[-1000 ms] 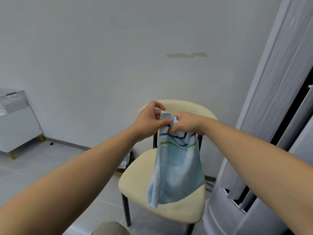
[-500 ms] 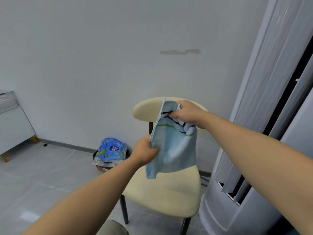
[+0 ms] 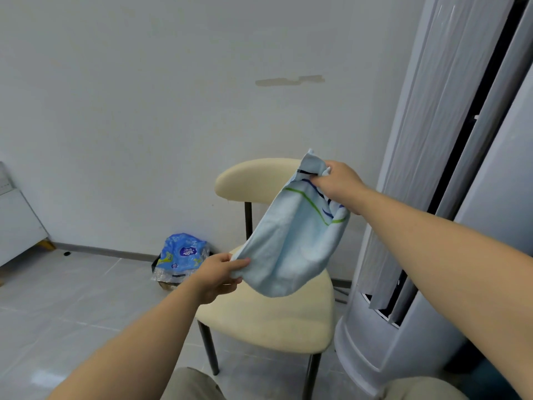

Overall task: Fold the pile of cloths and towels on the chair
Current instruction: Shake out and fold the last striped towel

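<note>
Over the chair (image 3: 274, 321), towel (image 3: 294, 243) now wider between gripping hands: left hand (image 3: 216, 277) lower, right hand (image 3: 337, 183) outward.

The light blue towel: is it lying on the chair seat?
No; the left hand and right hand hold the towel up above the chair.

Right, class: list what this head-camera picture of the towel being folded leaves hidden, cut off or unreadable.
Head view only:
- Corners of the towel: wrapped inside the right hand and left hand.
- Rear of the chair seat: behind the towel.
- Print on the blue packet: too small.
- The white cabinet: cut off by the left edge.
</note>
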{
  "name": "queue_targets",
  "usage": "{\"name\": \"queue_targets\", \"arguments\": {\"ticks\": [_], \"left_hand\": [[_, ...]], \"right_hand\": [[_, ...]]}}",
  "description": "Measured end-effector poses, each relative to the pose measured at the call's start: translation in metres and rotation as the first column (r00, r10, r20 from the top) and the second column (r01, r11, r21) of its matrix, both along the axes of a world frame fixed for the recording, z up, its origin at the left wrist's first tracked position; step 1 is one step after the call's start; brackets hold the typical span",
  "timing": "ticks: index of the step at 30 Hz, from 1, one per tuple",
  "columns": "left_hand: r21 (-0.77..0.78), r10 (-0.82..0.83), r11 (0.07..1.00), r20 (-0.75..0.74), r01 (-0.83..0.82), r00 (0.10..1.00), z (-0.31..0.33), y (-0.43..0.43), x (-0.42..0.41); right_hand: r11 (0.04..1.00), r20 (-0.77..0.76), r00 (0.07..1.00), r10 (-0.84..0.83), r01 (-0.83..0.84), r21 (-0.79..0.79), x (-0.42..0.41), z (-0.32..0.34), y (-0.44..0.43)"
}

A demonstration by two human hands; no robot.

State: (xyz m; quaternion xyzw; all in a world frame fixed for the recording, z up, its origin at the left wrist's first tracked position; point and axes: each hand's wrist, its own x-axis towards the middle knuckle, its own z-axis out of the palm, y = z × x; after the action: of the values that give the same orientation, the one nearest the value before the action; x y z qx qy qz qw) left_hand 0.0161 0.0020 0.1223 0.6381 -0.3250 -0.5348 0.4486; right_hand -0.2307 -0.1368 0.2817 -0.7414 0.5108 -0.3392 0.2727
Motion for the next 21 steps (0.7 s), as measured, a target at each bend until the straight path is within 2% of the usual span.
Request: {"name": "queue_targets", "arguments": {"ticks": [2, 3, 6, 11, 14, 18, 21], "left_hand": [[0.003, -0.025, 1.0, -0.273, 0.027, 0.962, 0.006, 0.005, 0.004], [-0.006, -0.028, 1.0, -0.361, 0.028, 0.932, 0.008, 0.006, 0.006], [-0.03, -0.061, 0.998, -0.479, 0.053, 0.876, 0.012, 0.008, 0.009], [-0.092, -0.074, 0.995, -0.572, 0.025, 0.817, 0.017, 0.007, 0.013], [-0.167, -0.141, 0.985, -0.613, 0.048, 0.777, 0.018, 0.004, 0.015], [-0.133, -0.079, 0.991, -0.584, 0.002, 0.808, 0.02, -0.002, 0.01], [-0.081, -0.042, 0.997, -0.487, 0.003, 0.873, 0.019, -0.011, 0.009]], "right_hand": [[1.0, 0.024, 0.999, -0.025, 0.025, 0.009, -0.004, 0.0, 0.0], [0.999, 0.04, 0.999, -0.036, 0.036, 0.013, -0.006, 0.0, 0.0], [0.998, 0.064, 0.996, -0.062, 0.061, 0.016, -0.011, 0.001, -0.004], [0.997, 0.079, 0.994, -0.077, 0.076, 0.017, -0.016, 0.0, -0.008], [0.996, 0.087, 0.992, -0.088, 0.087, 0.02, -0.02, 0.0, -0.01], [0.994, 0.101, 0.99, -0.102, 0.098, 0.043, -0.025, 0.001, -0.014], [0.995, 0.097, 0.99, -0.1, 0.096, 0.041, -0.026, 0.002, -0.018]]}}
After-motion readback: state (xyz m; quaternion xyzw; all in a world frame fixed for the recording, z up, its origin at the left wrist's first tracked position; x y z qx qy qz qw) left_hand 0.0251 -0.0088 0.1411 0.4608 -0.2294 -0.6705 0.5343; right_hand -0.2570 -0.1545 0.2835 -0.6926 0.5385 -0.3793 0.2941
